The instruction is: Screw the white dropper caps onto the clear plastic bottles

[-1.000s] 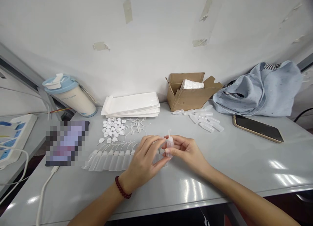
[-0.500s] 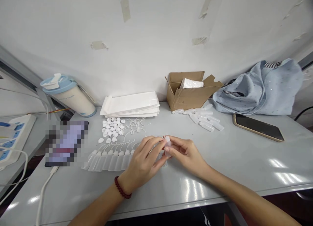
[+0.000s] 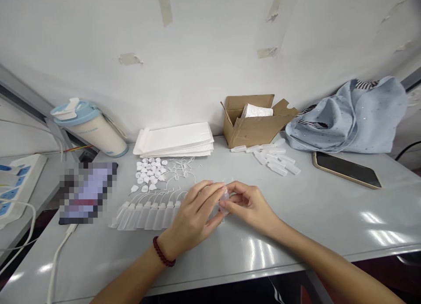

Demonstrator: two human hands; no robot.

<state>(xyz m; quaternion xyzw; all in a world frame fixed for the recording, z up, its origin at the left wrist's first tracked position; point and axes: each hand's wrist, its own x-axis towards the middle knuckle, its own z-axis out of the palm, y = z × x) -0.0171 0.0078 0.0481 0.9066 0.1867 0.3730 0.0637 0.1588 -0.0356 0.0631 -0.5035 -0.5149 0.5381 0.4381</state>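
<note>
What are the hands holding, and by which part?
A small clear bottle, pinched between left hand and right hand fingertips; mostly hidden, exact part unclear.

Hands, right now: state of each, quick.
Left hand: fingertips pinched on the top of the small clear bottle.
Right hand: closed around that bottle.

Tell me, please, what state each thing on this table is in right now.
left hand, fingertips closed on the bottle's top.
right hand, gripping the bottle's body.
small plastic bottle, pinched from both sides.
row of bottles, lying flat, side by side.
cardboard box, flaps open.
smartphone, face up, screen dark.
</note>
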